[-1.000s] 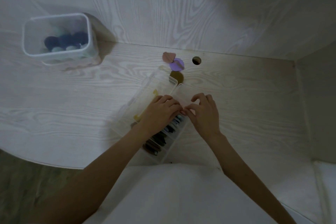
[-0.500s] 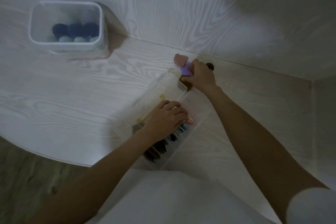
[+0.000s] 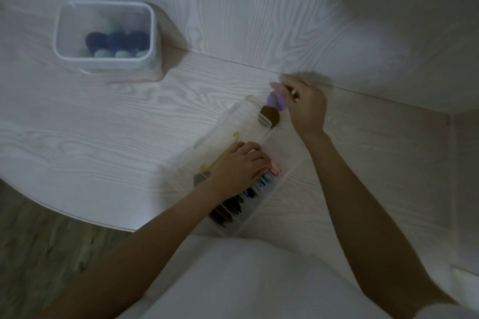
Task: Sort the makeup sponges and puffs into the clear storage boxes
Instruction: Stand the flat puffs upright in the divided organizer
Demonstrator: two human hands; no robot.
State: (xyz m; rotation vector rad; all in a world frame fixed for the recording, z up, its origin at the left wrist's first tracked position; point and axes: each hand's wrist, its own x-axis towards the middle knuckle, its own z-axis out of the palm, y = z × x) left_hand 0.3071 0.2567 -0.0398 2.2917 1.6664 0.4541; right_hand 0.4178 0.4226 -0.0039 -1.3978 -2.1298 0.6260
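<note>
A long clear storage box (image 3: 234,122) lies slanted on the white table, with a row of dark, blue and pink puffs (image 3: 248,194) at its near end. My left hand (image 3: 239,166) rests on those puffs with fingers bent. Beyond the box's far end sit a brown puff (image 3: 270,114) and a purple puff (image 3: 274,101). My right hand (image 3: 305,109) is at the purple puff and pinches it; a pink piece (image 3: 276,86) shows blurred at its fingertips. A deep clear box (image 3: 105,35) at the far left holds dark blue and pale green sponges.
A white wood-grain wall (image 3: 285,21) runs right behind the loose puffs. A side panel (image 3: 464,163) closes the right. The table's curved front edge (image 3: 77,217) drops to a wooden floor at the lower left.
My right hand left the long box, reached to the loose puffs at the wall, and now lifts the purple one slightly. The left hand stayed on the puffs in the box.
</note>
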